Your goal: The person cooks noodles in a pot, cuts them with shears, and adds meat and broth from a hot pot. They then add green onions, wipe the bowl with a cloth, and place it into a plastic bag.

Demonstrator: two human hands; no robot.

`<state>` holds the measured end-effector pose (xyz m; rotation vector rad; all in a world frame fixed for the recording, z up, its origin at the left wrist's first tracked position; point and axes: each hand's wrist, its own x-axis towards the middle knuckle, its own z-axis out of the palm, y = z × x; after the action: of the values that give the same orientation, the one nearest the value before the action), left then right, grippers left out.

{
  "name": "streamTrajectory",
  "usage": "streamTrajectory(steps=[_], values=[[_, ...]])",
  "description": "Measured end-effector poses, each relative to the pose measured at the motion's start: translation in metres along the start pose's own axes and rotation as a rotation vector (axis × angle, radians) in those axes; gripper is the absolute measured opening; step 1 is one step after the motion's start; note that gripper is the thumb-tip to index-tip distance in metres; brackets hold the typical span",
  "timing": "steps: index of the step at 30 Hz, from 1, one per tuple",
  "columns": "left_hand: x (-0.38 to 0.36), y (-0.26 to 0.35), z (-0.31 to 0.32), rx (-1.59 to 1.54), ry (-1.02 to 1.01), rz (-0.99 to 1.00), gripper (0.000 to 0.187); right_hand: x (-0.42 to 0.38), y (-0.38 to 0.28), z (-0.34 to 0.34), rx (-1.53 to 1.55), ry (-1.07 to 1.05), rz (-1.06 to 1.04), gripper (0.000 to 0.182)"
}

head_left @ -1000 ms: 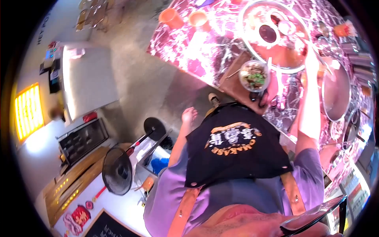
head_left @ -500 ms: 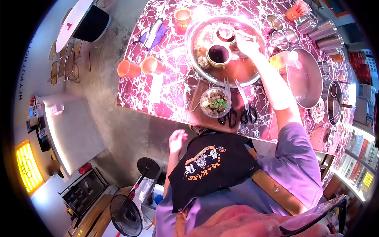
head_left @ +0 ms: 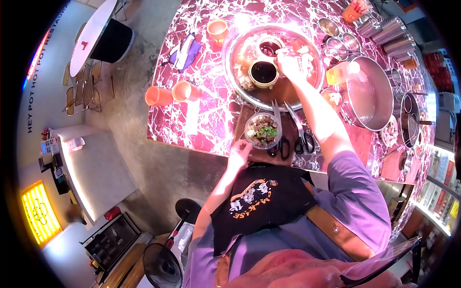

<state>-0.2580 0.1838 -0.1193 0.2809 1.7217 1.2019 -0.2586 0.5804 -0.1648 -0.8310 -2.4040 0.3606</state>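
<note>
**Where the hands rest: pot and bowl on marbled counter**

While the right hand (head_left: 288, 61) reaches over the large round hot pot (head_left: 242, 89), fingers curled at a small cup (head_left: 270, 47) near its centre, whether they actually grip anything cannot be told. Left hand (head_left: 238, 151): open, fingertips touching the near rim of a clear bowl of meat and greens (head_left: 262, 130). Two pairs of scissors (head_left: 290, 137) lie just beside the bowl. Two orange cups (head_left: 173, 93) stand well apart, leftward.

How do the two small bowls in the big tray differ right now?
The near bowl looks larger and is filled with dark liquid; the far bowl looks smaller, its contents reddish. The right hand is beside the far bowl; the near bowl sits apart from it. Both are round and stand upright in the tray.
</note>
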Motion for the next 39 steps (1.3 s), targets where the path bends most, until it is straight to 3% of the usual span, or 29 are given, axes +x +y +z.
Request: streamTrajectory(steps=[2,4,8,10,14,17,22,24,28,30,37,39], values=[[0.003,-0.003,0.002,-0.026,-0.005,-0.026,0.016,-0.004,0.006,0.006,0.068,-0.046,0.093,0.02],[0.004,-0.003,0.004,-0.114,-0.015,-0.021,0.016,-0.004,0.004,0.004,0.91,0.063,0.617,0.02],[0.007,-0.003,0.006,-0.104,-0.016,-0.03,0.013,-0.001,0.005,-0.002,1.099,0.059,0.785,0.02],[0.013,-0.008,0.007,-0.271,-0.002,-0.012,0.012,-0.001,0.001,-0.006,1.138,0.066,0.788,0.02],[0.017,0.008,0.006,-0.281,0.043,-0.025,0.011,-0.002,0.002,-0.01,1.091,0.118,0.756,0.022],[0.022,0.032,0.005,-0.292,0.062,-0.146,0.011,-0.003,0.006,-0.018,1.058,0.095,0.683,0.023],[0.041,0.065,0.007,-0.22,0.043,-0.023,0.011,-0.001,0.013,-0.02,1.09,0.116,0.655,0.024],[0.05,0.071,0.011,-0.382,0.061,0.086,0.011,-0.001,0.014,-0.024,1.222,0.138,0.785,0.024],[0.069,0.085,0.008,-0.345,0.082,0.036,0.012,0.0,0.013,-0.034,1.357,0.121,0.888,0.023],[0.078,0.088,0.009,-0.342,0.095,0.054,0.012,-0.002,0.012,-0.038,1.464,0.114,0.871,0.022],[0.108,0.094,0.008,-0.351,0.083,0.093,0.012,-0.001,0.008,-0.048,1.379,0.165,0.758,0.021],[0.113,0.097,0.011,-0.383,0.106,0.098,0.012,-0.001,0.016,-0.051,1.206,0.016,0.627,0.021]])
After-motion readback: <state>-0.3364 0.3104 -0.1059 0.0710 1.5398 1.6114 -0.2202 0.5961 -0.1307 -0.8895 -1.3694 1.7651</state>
